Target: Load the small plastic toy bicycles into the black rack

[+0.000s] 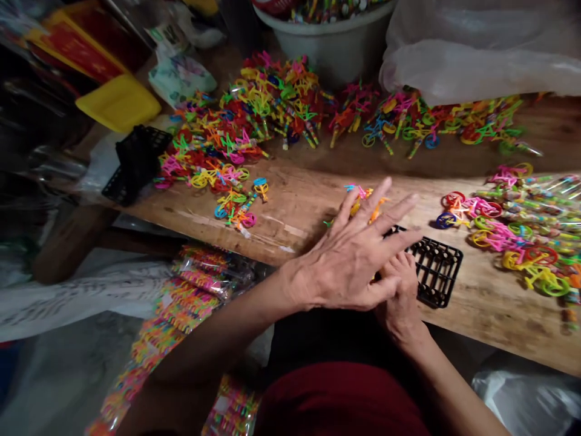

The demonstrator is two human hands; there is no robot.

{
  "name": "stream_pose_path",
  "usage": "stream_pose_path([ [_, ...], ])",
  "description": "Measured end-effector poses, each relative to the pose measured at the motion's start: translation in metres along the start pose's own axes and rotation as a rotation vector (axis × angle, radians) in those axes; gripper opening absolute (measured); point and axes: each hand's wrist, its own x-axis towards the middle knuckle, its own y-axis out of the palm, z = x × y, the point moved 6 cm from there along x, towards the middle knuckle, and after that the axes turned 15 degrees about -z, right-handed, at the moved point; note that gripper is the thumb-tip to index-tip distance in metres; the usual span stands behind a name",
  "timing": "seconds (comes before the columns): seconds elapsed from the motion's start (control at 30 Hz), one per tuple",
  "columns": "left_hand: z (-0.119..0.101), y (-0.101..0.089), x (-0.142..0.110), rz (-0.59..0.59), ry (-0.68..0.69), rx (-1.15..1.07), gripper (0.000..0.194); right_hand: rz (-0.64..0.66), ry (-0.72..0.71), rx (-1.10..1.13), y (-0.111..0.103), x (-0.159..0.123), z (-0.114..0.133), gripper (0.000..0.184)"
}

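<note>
My left hand (349,257) is stretched over the bench with its fingers spread and nothing visible in it. Its thumb crosses in front of my right hand (399,293), hiding part of it. The fingers of my right hand are curled at the near left side of a black plastic grid rack (438,272), which lies on the wooden bench. Under and just beyond my left fingertips are a few small bright plastic toy pieces (362,192), partly covered. To the right of the rack, candy-filled tubes with toy bicycles (488,209) lie in a row.
A large heap of toy bicycles on tubes (272,100) spreads along the back of the wooden bench (299,188). A white tub (331,42) and a plastic sack (481,54) stand behind. More black racks (136,160) sit left. Packed strips (167,321) hang below the bench edge.
</note>
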Motion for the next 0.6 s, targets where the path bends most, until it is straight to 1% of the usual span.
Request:
stream_pose_path([
  [0.07,0.003,0.005,0.001,0.085,0.027,0.01,0.035,-0.002,-0.014,0.0,-0.001,0.0,0.001,0.021],
  [0.13,0.008,0.005,0.002,0.143,0.036,0.032,0.034,0.01,-0.025,-0.016,0.0,0.001,0.001,0.023],
  [0.2,0.014,0.002,0.005,0.171,0.034,0.027,0.034,0.028,-0.034,-0.049,0.002,0.001,0.001,0.024],
  [0.3,0.022,-0.001,0.008,0.197,0.052,0.049,0.033,0.006,-0.056,-0.099,0.003,0.001,0.001,0.017],
  [0.33,0.024,0.0,0.008,0.223,0.082,0.104,0.037,-0.005,-0.062,-0.109,0.003,0.001,0.001,0.014],
  [0.4,0.029,0.004,0.006,0.308,0.183,0.284,0.05,-0.018,-0.073,-0.113,0.003,0.001,0.0,0.012],
  [0.5,0.034,0.01,0.0,0.426,0.349,0.554,0.064,-0.023,-0.089,-0.114,0.002,0.001,0.0,0.017],
  [0.6,0.035,0.011,-0.003,0.453,0.431,0.644,0.066,0.001,-0.105,-0.175,0.003,0.002,0.001,0.016],
])
